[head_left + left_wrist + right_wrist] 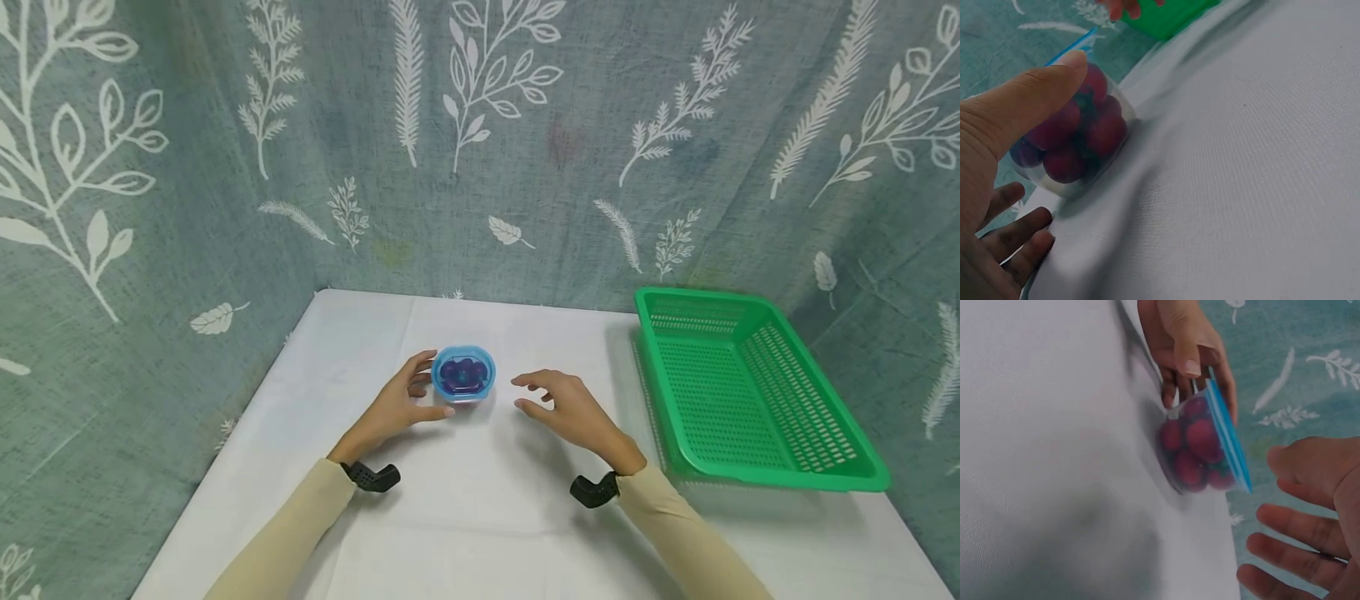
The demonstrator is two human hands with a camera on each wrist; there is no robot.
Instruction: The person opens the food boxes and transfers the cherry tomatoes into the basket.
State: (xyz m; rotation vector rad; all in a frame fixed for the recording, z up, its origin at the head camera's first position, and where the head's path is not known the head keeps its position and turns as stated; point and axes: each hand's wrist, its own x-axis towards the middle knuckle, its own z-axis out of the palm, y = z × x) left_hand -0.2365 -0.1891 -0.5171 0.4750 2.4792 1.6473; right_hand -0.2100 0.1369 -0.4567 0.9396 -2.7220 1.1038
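Observation:
A small clear plastic container [463,374] with a blue lid stands on the white table. Through its side in the left wrist view, several round dark red fruits [1105,134] show, with bits of green among them. My left hand [401,396] is at the container's left side, thumb in front and fingers behind, spread loosely around it. On the other side, my right hand [564,408] hovers apart from the container, its fingers loosely bent toward it and holding nothing. The blue lid [1230,437] appears seated on the container in the right wrist view.
A green plastic basket [678,442] with mesh walls stands at the right of the white table [420,542]. Grey-green cloth [450,233] with white leaf prints hangs behind and at both sides. Each wrist wears a black strap device [372,477].

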